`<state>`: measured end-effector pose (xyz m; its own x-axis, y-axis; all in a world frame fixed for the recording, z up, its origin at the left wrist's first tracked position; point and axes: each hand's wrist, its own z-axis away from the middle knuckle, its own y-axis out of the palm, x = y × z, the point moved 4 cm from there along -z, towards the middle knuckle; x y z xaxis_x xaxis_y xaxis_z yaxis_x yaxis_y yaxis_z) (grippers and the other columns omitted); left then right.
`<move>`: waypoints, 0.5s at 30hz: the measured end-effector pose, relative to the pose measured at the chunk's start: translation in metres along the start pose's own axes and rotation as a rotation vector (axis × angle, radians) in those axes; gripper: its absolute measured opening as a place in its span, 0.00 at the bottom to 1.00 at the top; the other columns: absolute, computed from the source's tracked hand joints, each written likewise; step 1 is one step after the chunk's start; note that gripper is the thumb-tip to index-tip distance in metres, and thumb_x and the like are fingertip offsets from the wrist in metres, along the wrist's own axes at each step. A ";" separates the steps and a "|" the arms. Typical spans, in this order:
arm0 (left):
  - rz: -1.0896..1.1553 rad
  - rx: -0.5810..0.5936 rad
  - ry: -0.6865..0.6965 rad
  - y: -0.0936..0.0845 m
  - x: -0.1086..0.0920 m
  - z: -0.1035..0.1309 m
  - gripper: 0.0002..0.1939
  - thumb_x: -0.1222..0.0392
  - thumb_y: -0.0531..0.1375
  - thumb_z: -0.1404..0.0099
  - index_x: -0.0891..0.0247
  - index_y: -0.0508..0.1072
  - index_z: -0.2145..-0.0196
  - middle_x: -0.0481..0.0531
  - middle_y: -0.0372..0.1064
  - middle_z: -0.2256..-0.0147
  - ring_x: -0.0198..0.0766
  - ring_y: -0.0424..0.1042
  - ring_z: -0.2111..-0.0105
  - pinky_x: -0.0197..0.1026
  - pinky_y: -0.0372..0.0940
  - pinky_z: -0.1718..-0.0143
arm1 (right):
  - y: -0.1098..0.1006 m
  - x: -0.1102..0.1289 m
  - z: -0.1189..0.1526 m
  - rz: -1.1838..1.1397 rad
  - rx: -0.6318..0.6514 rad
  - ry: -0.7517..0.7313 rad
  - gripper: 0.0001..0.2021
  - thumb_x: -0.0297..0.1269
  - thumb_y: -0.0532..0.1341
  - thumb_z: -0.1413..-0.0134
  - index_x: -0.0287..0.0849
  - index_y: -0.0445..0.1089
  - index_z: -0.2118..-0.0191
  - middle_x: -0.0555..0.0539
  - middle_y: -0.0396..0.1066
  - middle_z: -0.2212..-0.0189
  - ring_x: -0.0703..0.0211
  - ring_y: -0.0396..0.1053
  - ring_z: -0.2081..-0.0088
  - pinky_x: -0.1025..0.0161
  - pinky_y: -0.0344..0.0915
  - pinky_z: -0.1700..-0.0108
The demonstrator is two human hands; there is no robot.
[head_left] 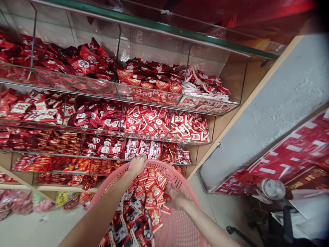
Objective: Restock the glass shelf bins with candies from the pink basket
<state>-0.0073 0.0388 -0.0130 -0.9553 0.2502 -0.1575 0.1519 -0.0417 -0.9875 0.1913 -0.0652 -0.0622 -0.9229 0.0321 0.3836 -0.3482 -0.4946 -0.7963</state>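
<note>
My left hand (137,166) is closed over the far rim of a pink perforated plastic basket (189,192). Inside the basket lies a heap of small red and cream packets (154,192) with yellow lettering. My right hand (177,198) reaches into its right side, the fingers curled against some of these packets; the fingertips are partly hidden and blurred. Nearer to me, dark red, black and white printed material (128,223) covers the left part of the basket; I cannot tell whether it is packets or cloth.
Beyond the basket rises a wooden shelf unit with clear compartments (149,99) full of red packets. A green-edged glass shelf (159,24) crosses the top. Bagged goods (41,202) lie at lower left. To the right are a grey wall (282,89), a white fan (272,188) and a black chair (288,219).
</note>
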 end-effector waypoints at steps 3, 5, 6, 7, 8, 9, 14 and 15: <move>0.000 -0.008 0.007 0.000 -0.001 0.001 0.16 0.56 0.45 0.32 0.64 0.67 0.56 0.58 0.72 0.61 0.45 0.72 0.60 0.42 0.63 0.61 | 0.009 0.011 0.004 0.107 0.052 -0.015 0.33 0.28 0.68 0.68 0.40 0.61 0.49 0.37 0.66 0.50 0.44 0.66 0.50 0.60 0.61 0.55; 0.005 -0.014 0.013 0.001 0.000 0.001 0.15 0.56 0.45 0.32 0.64 0.67 0.57 0.58 0.72 0.61 0.45 0.72 0.60 0.42 0.62 0.60 | 0.014 0.015 0.004 0.166 0.073 -0.016 0.35 0.28 0.67 0.67 0.39 0.59 0.47 0.36 0.65 0.50 0.44 0.66 0.49 0.60 0.61 0.54; 0.010 -0.017 0.016 0.002 0.000 0.001 0.15 0.56 0.45 0.32 0.63 0.67 0.57 0.58 0.72 0.61 0.44 0.72 0.59 0.42 0.62 0.60 | 0.016 0.016 0.003 0.183 0.080 -0.011 0.35 0.28 0.67 0.66 0.38 0.58 0.47 0.35 0.65 0.49 0.43 0.66 0.49 0.59 0.61 0.54; 0.015 -0.018 0.019 0.002 0.000 0.001 0.14 0.56 0.45 0.32 0.63 0.67 0.57 0.57 0.72 0.60 0.44 0.72 0.59 0.42 0.62 0.60 | 0.017 0.016 0.002 0.192 0.084 -0.002 0.35 0.27 0.67 0.66 0.38 0.57 0.46 0.35 0.65 0.49 0.43 0.66 0.50 0.60 0.62 0.55; 0.019 -0.019 0.020 0.003 0.001 0.001 0.14 0.56 0.45 0.32 0.63 0.66 0.57 0.58 0.72 0.60 0.44 0.72 0.59 0.42 0.62 0.59 | 0.018 0.016 0.000 0.192 0.083 0.008 0.36 0.26 0.67 0.67 0.38 0.57 0.46 0.35 0.65 0.49 0.43 0.67 0.50 0.60 0.62 0.55; 0.022 -0.020 0.018 0.003 0.001 0.001 0.15 0.56 0.45 0.32 0.63 0.66 0.57 0.58 0.72 0.60 0.43 0.71 0.59 0.41 0.62 0.59 | 0.018 0.015 -0.001 0.194 0.081 0.017 0.37 0.25 0.67 0.68 0.38 0.56 0.46 0.35 0.66 0.50 0.43 0.67 0.50 0.60 0.63 0.56; 0.020 -0.040 0.021 0.004 0.002 0.001 0.16 0.55 0.45 0.32 0.64 0.67 0.55 0.58 0.71 0.58 0.43 0.71 0.59 0.42 0.62 0.58 | 0.016 0.011 -0.006 0.221 0.083 0.035 0.33 0.24 0.66 0.67 0.38 0.62 0.48 0.36 0.71 0.56 0.42 0.69 0.53 0.57 0.64 0.56; 0.021 -0.046 0.025 0.004 0.002 0.001 0.16 0.56 0.44 0.32 0.64 0.67 0.55 0.58 0.71 0.58 0.44 0.71 0.59 0.42 0.62 0.58 | 0.015 0.010 -0.005 0.223 0.090 0.026 0.29 0.24 0.66 0.67 0.39 0.66 0.52 0.38 0.72 0.58 0.42 0.69 0.53 0.57 0.64 0.56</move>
<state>-0.0089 0.0378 -0.0174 -0.9452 0.2741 -0.1775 0.1837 -0.0031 -0.9830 0.1755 -0.0679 -0.0728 -0.9796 -0.0647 0.1903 -0.1206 -0.5677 -0.8144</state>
